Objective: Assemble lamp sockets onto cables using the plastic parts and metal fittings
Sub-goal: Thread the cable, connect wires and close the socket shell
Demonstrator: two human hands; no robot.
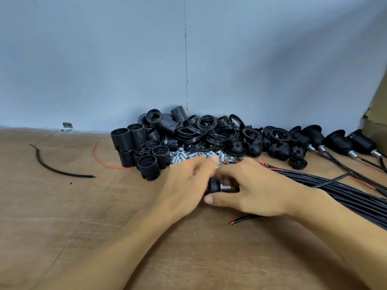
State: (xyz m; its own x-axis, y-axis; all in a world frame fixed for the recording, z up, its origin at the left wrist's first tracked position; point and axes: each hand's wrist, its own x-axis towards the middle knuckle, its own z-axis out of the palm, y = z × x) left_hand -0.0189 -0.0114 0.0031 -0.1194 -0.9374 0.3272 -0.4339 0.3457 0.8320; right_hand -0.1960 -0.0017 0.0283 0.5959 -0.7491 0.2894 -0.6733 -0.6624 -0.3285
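My left hand point(186, 185) and my right hand point(253, 189) meet over the table's middle. Between them sits a black socket cap point(214, 185) with a metal fitting point(226, 187) screwed into it. The left hand's fingers curl round the cap; the right hand's thumb and fingers close round the fitting side. A black cable end point(245, 219) with bare red wire pokes out below my right hand. Behind lie black threaded socket bodies point(134, 143), black rings point(206, 126), domed caps point(278, 150) and loose metal fittings point(194, 155).
A bundle of black cables point(335, 185) runs off to the right. Finished sockets on cables point(339, 141) lie at the back right beside a cardboard box point(377, 114). A cable scrap point(56, 170) and a red wire point(100, 160) lie left. A grey wall stands close behind.
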